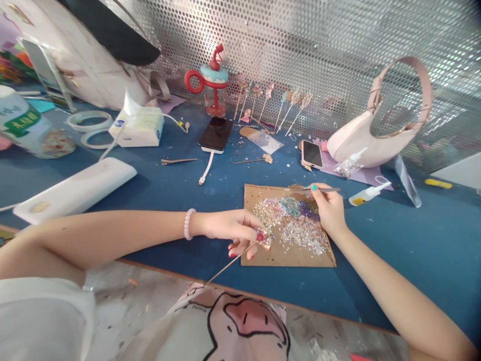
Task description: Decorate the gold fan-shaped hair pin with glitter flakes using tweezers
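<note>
My left hand point(240, 233) pinches a small decorated piece on a thin wooden stick point(227, 265), over the left edge of a cardboard sheet point(259, 258). The stick slants down toward the table's front edge, and fingers partly cover the decorated head. On the cardboard lie loose piles of small shiny rhinestones point(304, 234) in pale, pink, teal and purple. My right hand point(328, 208) is closed around slim metal tweezers point(326, 190) above the cardboard's upper right. Their tips point left, and I cannot tell if anything is between them.
Behind the cardboard are a dark phone point(216, 133), a pink-framed phone point(311, 153) and several decorated sticks point(265, 103) standing upright. A glue bottle point(368, 194) lies right, near a pink handbag point(366, 135). Left are a white power bank point(78, 188), scissors point(178, 161) and a tissue pack point(139, 128).
</note>
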Motion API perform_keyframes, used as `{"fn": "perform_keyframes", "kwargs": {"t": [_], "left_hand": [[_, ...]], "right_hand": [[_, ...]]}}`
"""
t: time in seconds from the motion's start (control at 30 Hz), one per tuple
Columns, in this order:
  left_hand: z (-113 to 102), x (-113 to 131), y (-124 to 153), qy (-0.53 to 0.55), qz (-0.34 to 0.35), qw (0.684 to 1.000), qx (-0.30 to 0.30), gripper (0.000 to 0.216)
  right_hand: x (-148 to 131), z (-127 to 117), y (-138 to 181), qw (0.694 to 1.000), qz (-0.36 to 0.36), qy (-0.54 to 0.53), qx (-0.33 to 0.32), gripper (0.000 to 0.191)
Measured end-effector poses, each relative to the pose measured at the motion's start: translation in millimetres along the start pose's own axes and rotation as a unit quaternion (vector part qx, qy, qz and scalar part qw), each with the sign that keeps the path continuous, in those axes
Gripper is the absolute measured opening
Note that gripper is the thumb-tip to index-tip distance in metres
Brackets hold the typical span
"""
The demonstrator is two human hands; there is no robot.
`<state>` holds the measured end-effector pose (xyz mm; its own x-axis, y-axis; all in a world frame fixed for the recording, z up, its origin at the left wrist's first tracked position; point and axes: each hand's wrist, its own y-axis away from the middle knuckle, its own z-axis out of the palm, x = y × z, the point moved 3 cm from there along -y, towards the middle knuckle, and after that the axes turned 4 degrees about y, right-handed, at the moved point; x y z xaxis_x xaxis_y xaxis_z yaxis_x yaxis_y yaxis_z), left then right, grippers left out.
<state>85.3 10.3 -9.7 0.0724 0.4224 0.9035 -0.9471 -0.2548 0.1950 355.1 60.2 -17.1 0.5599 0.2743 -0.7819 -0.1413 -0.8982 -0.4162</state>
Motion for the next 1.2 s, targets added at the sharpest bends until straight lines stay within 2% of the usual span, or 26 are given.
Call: {"fn": "perform_keyframes", "kwargs": {"t": [1.2], "left_hand": [[1.0, 3.0, 0.1, 0.043, -0.019, 0.999, 0.01, 0.015]], "right_hand": [[-0.3, -0.2, 0.2, 1.0, 0.006, 0.004, -0.002, 0.033]]}}
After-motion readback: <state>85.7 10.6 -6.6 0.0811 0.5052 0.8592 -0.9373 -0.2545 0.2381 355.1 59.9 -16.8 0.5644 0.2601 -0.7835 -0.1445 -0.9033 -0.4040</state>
